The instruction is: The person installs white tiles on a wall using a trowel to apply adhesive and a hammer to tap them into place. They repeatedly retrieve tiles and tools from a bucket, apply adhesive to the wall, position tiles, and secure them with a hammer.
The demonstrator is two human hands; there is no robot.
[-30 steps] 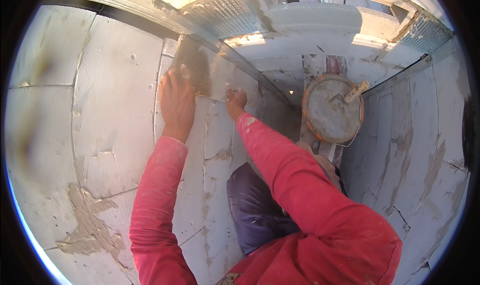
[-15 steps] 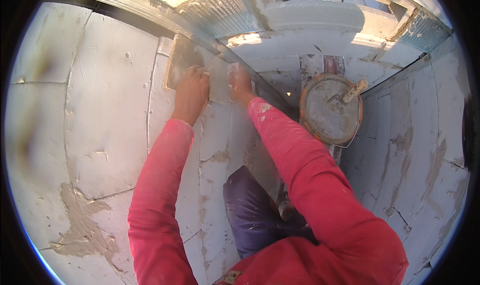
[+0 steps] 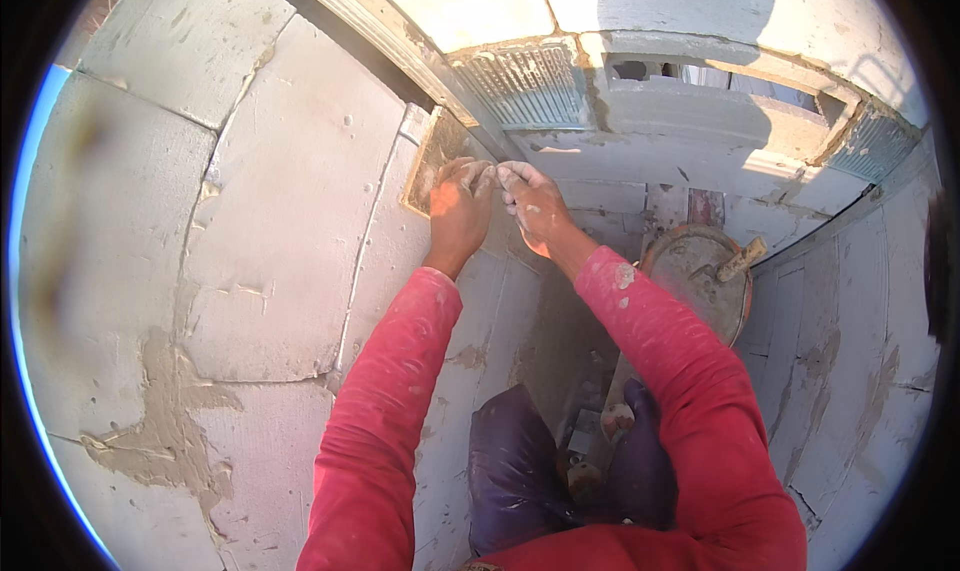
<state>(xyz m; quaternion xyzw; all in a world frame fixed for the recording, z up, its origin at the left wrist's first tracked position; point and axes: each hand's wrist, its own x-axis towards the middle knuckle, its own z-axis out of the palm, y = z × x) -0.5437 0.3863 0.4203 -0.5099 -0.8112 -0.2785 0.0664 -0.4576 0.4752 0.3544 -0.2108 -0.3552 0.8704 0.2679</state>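
My left hand [image 3: 461, 211] has its fingers bent at the lower right of a brownish, rough rectangular patch [image 3: 420, 179] beside the pale block wall [image 3: 285, 181]. My right hand [image 3: 538, 209] is just to its right, fingers curled, thumb and fingertips nearly meeting those of the left hand. Both hands are dusted with pale powder and are right below the light-coloured frame [image 3: 478, 111]. Whatever lies between the fingertips is too small or hidden to make out.
A round bucket [image 3: 690, 271] of grey mortar stands at right, with a wooden-handled tool [image 3: 742, 259] in it. Ribbed glass blocks [image 3: 528, 86] and a slotted opening [image 3: 715, 76] are in the far wall. Another block wall [image 3: 830, 331] rises at right. Grey mortar [image 3: 165, 421] smears the left wall.
The pale flat piece between my hands half a second ago no longer shows clearly there. My hands have come closer together, and the whole view has shifted.
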